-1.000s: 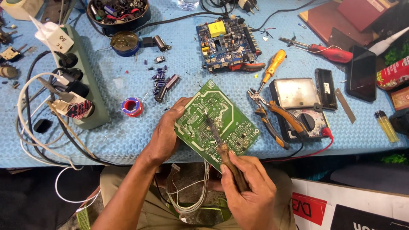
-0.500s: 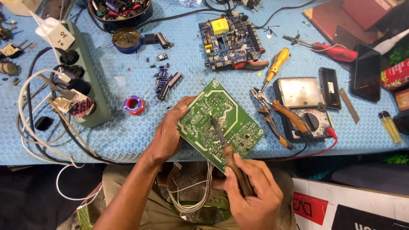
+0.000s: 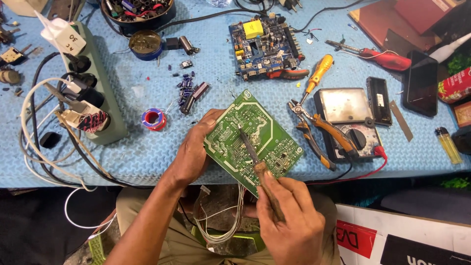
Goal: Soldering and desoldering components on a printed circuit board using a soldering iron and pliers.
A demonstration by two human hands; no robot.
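My left hand [image 3: 192, 151] grips the left edge of a green circuit board [image 3: 265, 128], held tilted, solder side up, over the near edge of the blue work mat [image 3: 147, 152]. My right hand [image 3: 289, 221] holds a soldering iron [image 3: 260, 169] by its brown handle. The iron's tip rests on the middle of the board. A bundle of white wires [image 3: 230, 221] hangs from under the board toward my lap.
A green power strip [image 3: 105, 105] with plugs and tangled cables lies at the left. A solder spool [image 3: 153, 119] and loose capacitors [image 3: 189, 88] sit by the board. A blue circuit board [image 3: 265, 46], yellow screwdriver [image 3: 318, 73], orange pliers [image 3: 319, 132], multimeter [image 3: 351, 120], phone [image 3: 421, 88] and lighter [image 3: 448, 145] lie to the right.
The board and both hands have stayed nearly still; the iron tip has shifted only slightly on the board.
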